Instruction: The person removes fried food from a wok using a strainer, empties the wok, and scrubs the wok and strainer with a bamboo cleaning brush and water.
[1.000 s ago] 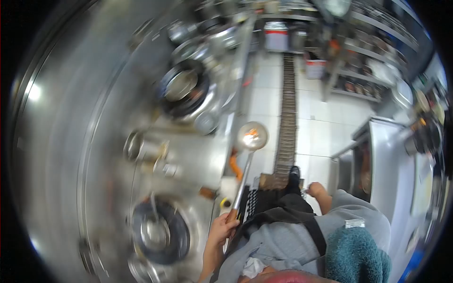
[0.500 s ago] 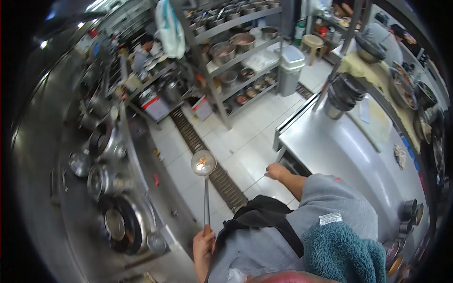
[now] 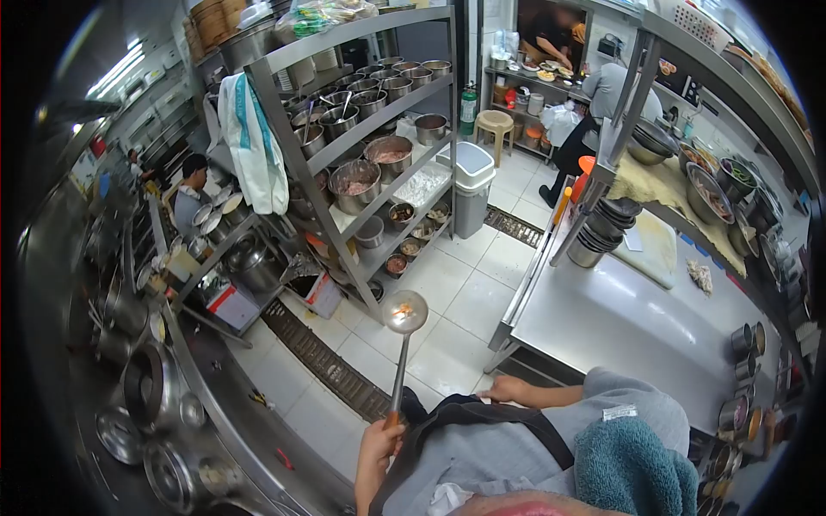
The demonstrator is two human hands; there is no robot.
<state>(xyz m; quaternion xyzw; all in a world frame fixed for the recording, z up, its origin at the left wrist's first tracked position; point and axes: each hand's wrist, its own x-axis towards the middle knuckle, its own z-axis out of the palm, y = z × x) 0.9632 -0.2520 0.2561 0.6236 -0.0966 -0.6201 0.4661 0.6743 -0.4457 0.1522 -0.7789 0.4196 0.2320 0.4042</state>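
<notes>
My left hand [image 3: 379,443] is closed round the wooden grip of a long-handled ladle [image 3: 402,353]. The ladle's round metal bowl [image 3: 405,322] is raised out in front of me over the tiled floor, with small orange bits of food [image 3: 403,309] in it. My right hand [image 3: 506,390] hangs beside my dark apron [image 3: 490,423], close to the near corner of the steel worktable [image 3: 594,335]. Its fingers look loosely curled, and nothing shows in them. A blue-green towel [image 3: 632,460] lies over my right shoulder.
A steel rack [image 3: 354,258] with several pots stands ahead, a grey bin [image 3: 471,193] beside it. A drain grate [image 3: 323,357] crosses the floor. Pots and a wok [image 3: 151,387] line the left counter. A co-worker [image 3: 615,95] stands beyond the worktable; another person [image 3: 191,193] is at far left.
My view has tilted up and turned, showing more of the rack and the far room. The ladle is still in my left hand. My right hand now appears closer to my apron.
</notes>
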